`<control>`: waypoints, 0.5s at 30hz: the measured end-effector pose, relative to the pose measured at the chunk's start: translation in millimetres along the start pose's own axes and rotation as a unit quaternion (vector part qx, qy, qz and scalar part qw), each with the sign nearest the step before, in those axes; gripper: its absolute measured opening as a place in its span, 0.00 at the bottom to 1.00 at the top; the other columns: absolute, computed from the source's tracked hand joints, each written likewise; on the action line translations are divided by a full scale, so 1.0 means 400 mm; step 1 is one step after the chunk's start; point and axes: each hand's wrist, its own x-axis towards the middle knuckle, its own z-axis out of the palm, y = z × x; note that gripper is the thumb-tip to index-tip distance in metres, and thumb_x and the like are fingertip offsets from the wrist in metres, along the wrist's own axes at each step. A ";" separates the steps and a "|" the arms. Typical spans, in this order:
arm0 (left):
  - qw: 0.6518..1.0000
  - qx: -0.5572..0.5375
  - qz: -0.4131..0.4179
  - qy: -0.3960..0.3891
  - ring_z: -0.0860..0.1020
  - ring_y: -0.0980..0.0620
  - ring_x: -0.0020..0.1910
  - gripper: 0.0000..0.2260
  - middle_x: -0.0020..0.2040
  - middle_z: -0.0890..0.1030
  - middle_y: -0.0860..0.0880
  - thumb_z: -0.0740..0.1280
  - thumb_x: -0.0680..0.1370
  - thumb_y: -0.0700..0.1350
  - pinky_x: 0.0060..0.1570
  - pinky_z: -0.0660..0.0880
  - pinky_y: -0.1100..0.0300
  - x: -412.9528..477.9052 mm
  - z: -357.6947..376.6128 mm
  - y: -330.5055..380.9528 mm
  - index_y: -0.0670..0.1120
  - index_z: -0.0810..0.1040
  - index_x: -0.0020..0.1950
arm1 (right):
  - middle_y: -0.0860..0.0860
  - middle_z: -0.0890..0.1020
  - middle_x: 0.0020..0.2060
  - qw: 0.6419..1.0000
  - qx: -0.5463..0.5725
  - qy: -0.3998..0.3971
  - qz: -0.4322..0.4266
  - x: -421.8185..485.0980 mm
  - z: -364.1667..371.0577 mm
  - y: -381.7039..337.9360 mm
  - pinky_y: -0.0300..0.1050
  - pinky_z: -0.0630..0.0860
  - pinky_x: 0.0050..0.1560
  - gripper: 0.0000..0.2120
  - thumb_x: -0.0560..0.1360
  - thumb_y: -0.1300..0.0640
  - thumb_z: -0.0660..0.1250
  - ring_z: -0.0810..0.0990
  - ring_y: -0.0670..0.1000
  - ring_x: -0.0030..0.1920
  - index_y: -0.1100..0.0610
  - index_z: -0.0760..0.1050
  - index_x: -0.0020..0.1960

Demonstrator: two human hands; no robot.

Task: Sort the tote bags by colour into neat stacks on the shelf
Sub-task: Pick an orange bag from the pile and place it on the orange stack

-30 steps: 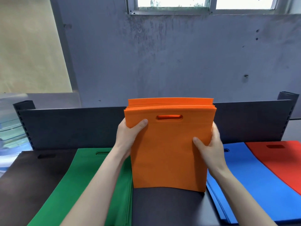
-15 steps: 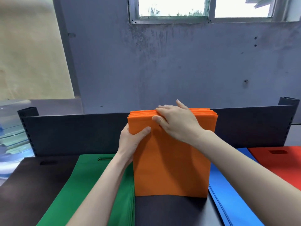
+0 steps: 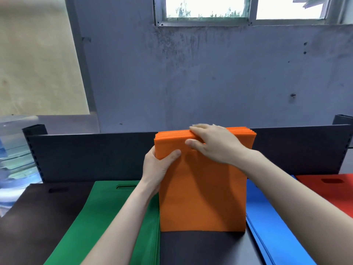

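Observation:
A stack of orange tote bags stands upright on its bottom edge on the dark shelf. My left hand grips the stack's upper left edge, thumb on the front face. My right hand lies flat over the top edge, fingers straight across the bag tops and thumb on the front. Flat on the shelf lie a black stack at far left, a green stack, a blue stack and a red stack at right.
A dark back rail with upright posts runs behind the shelf. A clear water bottle stands beyond the left end. A grey wall with a window rises behind.
My right hand left the stack's right edge and came up onto its top edge, then shifted slightly right. The left hand kept its grip. The stack stayed upright.

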 end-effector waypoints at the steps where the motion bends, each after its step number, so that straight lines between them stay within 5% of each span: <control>1: 1.000 0.004 -0.002 0.000 0.84 0.52 0.45 0.14 0.47 0.85 0.50 0.75 0.70 0.46 0.40 0.80 0.60 0.001 0.000 -0.001 0.49 0.79 0.54 | 0.47 0.68 0.72 1.000 -0.004 -0.004 0.007 -0.007 -0.003 0.024 0.50 0.57 0.73 0.27 0.78 0.40 0.57 0.65 0.49 0.72 0.51 0.64 0.73; 6: 1.000 -0.023 -0.021 0.001 0.84 0.50 0.46 0.16 0.47 0.85 0.50 0.75 0.67 0.48 0.41 0.81 0.57 0.007 -0.005 -0.001 0.50 0.79 0.53 | 0.49 0.72 0.69 0.993 0.012 0.072 0.096 -0.055 0.010 0.170 0.50 0.57 0.73 0.28 0.75 0.43 0.65 0.67 0.51 0.71 0.51 0.67 0.71; 9: 0.999 -0.026 -0.023 -0.001 0.84 0.49 0.47 0.17 0.48 0.85 0.49 0.75 0.67 0.49 0.45 0.81 0.53 0.010 -0.005 -0.005 0.50 0.79 0.54 | 0.52 0.65 0.73 0.962 0.150 0.154 0.168 -0.108 0.058 0.228 0.51 0.61 0.72 0.38 0.71 0.51 0.72 0.62 0.52 0.73 0.53 0.57 0.76; 12: 0.999 -0.041 -0.022 0.002 0.84 0.49 0.47 0.18 0.49 0.85 0.48 0.74 0.67 0.48 0.41 0.81 0.56 0.013 -0.003 -0.007 0.48 0.79 0.55 | 0.49 0.72 0.68 0.849 0.453 0.156 0.222 -0.169 0.139 0.247 0.46 0.72 0.64 0.42 0.71 0.59 0.73 0.72 0.48 0.66 0.51 0.53 0.77; 15: 0.998 -0.053 -0.017 0.003 0.84 0.50 0.46 0.16 0.48 0.85 0.49 0.74 0.69 0.46 0.39 0.80 0.59 0.015 -0.002 -0.010 0.47 0.79 0.55 | 0.51 0.80 0.59 0.761 0.594 0.094 0.243 -0.220 0.230 0.254 0.45 0.79 0.52 0.32 0.71 0.57 0.72 0.80 0.51 0.58 0.53 0.64 0.72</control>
